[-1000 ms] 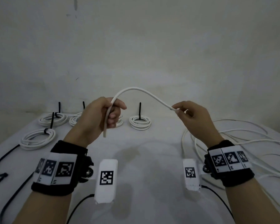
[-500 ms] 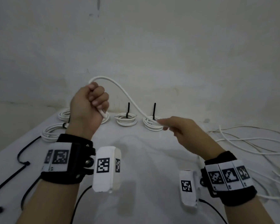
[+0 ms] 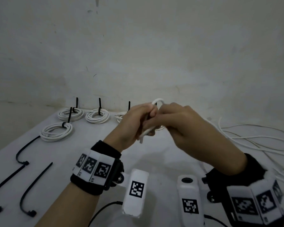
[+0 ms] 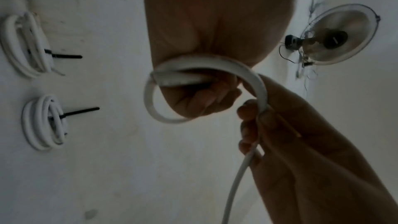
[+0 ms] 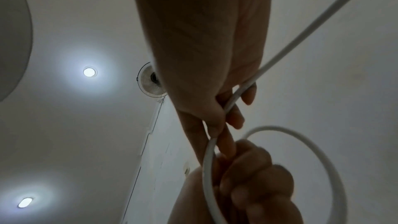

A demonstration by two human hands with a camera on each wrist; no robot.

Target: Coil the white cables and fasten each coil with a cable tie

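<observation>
At the lower left of the head view, loose black cable ties (image 3: 34,189) are laid on the white table (image 3: 162,154). Above them, toward the middle left, finished coils (image 3: 57,131) are set out in a row, each cinched with a black tie whose tail stands up.

At the centre of the frame the left hand (image 3: 133,126) is curled into a fist around the white cable (image 3: 157,101). The free end is seen poking down and to the left, out of the bottom of the fist, and a small first loop arches over the knuckles. In the left wrist view that loop (image 4: 206,89) is shown as nearly a full circle, bent out of the fist and back round.

Just to the right, touching the left hand, the right hand (image 3: 187,126) is closed on the same cable. The strand is pinched between thumb and fingers (image 5: 234,113) where the loop returns.

From that pinch the uncoiled length is led away to the right, toward the loose tangle of cables (image 3: 256,141) at the right edge. The next wrap is therefore judged to be fed from the right side. The right hand lies nearer the slack, and the loop's plane stands roughly upright above the left fist.
</observation>
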